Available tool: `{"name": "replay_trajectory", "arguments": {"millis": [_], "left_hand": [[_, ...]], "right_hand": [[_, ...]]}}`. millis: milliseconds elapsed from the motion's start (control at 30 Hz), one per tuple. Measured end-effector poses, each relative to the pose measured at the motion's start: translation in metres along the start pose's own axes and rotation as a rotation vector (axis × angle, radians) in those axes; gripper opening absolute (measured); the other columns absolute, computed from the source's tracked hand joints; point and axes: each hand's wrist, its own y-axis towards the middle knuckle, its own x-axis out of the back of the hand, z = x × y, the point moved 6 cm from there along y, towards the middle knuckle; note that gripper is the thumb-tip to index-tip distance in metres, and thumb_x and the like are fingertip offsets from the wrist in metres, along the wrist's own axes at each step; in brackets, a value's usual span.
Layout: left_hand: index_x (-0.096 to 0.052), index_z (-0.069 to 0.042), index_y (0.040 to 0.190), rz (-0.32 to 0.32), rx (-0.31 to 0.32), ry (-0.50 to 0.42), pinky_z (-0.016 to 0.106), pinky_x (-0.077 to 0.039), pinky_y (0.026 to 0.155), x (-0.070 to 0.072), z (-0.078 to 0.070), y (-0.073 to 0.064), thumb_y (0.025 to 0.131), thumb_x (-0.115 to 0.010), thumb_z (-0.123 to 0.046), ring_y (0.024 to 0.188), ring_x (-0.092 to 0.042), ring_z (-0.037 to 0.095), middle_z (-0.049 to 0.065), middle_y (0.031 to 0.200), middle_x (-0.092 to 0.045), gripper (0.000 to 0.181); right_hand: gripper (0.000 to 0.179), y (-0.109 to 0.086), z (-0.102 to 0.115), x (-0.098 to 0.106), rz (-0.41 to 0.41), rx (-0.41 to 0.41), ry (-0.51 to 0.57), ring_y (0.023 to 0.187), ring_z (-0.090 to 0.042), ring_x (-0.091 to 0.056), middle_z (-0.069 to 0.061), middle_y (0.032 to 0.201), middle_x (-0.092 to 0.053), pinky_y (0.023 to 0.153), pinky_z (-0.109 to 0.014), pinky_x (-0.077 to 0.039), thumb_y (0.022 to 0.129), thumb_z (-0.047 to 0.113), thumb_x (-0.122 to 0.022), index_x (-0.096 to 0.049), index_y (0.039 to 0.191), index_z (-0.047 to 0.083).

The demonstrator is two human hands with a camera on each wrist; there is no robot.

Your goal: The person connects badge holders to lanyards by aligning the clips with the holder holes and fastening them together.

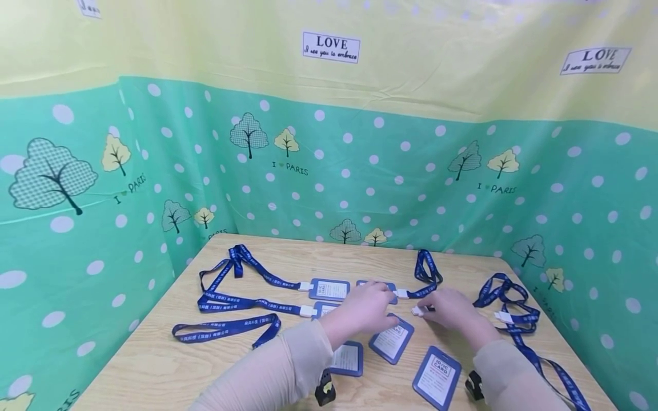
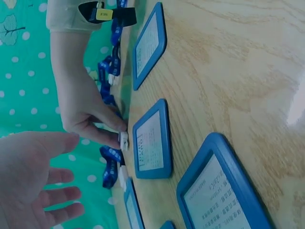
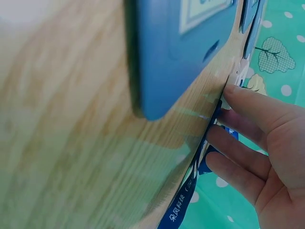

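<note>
My right hand [image 1: 452, 309] pinches the white plastic clip [image 1: 418, 311] of a blue lanyard between thumb and fingertips, low over the table. In the left wrist view that same clip [image 2: 124, 140] shows beside the top of a blue-framed badge holder [image 2: 152, 140]. My left hand [image 1: 366, 308] is held above the badge holders with its fingers spread and nothing in them, as the left wrist view confirms. It partly covers a far badge holder [image 1: 366, 282] in the head view. Just below its fingers lies a tilted badge holder [image 1: 392, 339].
Another loose badge holder [image 1: 437, 378] lies near the front right, and one [image 1: 346, 359] sits under my left forearm. Lanyards [image 1: 226, 330] lie at the left, with badge holders [image 1: 330, 290] clipped on. More lanyards [image 1: 514, 305] are at the right. A patterned curtain [image 1: 329, 148] hangs behind the table.
</note>
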Motion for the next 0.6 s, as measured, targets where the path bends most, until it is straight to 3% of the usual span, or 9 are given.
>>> {"name": "replay_trajectory", "arguments": {"millis": [267, 600], "left_hand": [[-0.064, -0.023, 0.137, -0.005, 0.107, -0.015, 0.039, -0.056, 0.094, -0.0003, 0.0004, -0.0015, 0.089, -0.071, -0.059, 0.125, -0.058, 0.021, 0.000, 0.135, -0.062, 0.061], [-0.070, -0.020, 0.128, 0.040, 0.157, -0.040, 0.032, -0.060, 0.079, -0.0059, -0.0055, -0.0046, 0.088, -0.074, -0.057, 0.108, -0.064, 0.020, 0.002, 0.126, -0.065, 0.055]], "right_hand": [[0.023, 0.0009, -0.0011, 0.0006, -0.002, 0.003, 0.003, 0.099, -0.027, -0.070, -0.001, 0.105, -0.075, 0.090, -0.050, -0.056, 0.085, 0.021, -0.083, -0.079, 0.107, 0.019], [0.021, 0.0004, -0.0011, 0.0016, 0.007, -0.006, 0.020, 0.099, -0.027, -0.070, -0.001, 0.104, -0.075, 0.090, -0.051, -0.056, 0.086, 0.020, -0.082, -0.079, 0.108, 0.019]]}}
